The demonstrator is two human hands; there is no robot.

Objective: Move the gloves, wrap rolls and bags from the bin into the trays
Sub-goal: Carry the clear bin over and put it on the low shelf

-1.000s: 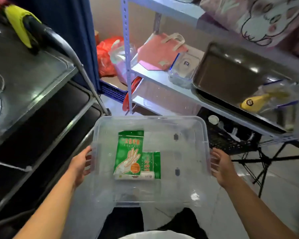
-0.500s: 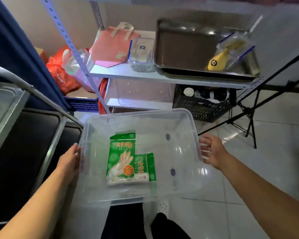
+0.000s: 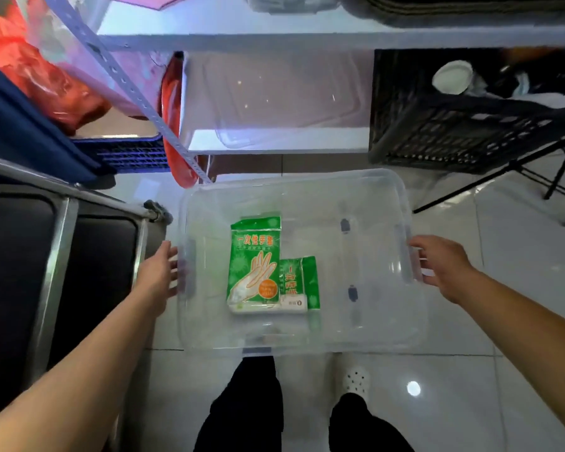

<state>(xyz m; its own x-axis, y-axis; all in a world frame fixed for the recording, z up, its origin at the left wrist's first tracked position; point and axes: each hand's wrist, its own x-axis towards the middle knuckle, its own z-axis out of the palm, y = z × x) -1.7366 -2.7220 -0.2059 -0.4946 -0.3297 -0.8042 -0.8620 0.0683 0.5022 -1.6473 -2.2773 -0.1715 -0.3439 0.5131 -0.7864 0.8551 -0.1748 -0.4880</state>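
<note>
Head camera looks straight down, and at the far left stands a steel cart [image 3: 56, 256] with dark shelves, its corner post close to the bin. Above it a red plastic bag [image 3: 46, 79] bulges over a blue crate [image 3: 131, 153] by the slanted upright of the shelf [image 3: 274, 37]. My left hand [image 3: 159, 275] is spread flat with straight fingers laid along the outside of the left wall of the bin [image 3: 388, 197], gripping nothing; I cannot tell whether the fingertips quite touch the plastic. The clear bin sits low over the white tiled floor [image 3: 519, 321], just ahead of my feet. Inside it, left of centre, a tall green glove pack [image 3: 255, 256] printed with a hand lies flat, and a smaller green pack [image 3: 302, 275] lies just beside it on the right, partly tucked under it. A white packet [image 3: 294, 303] with a small label peeks out along their near edge. Below the bin's near rim my white shoe [image 3: 356, 380] shows. My right hand [image 3: 437, 269] is at the bin's right handle, fingers loosely spread and only slightly bent, wrapped round nothing. Beyond it a black crate [image 3: 454, 132] stands under the shelf.
</note>
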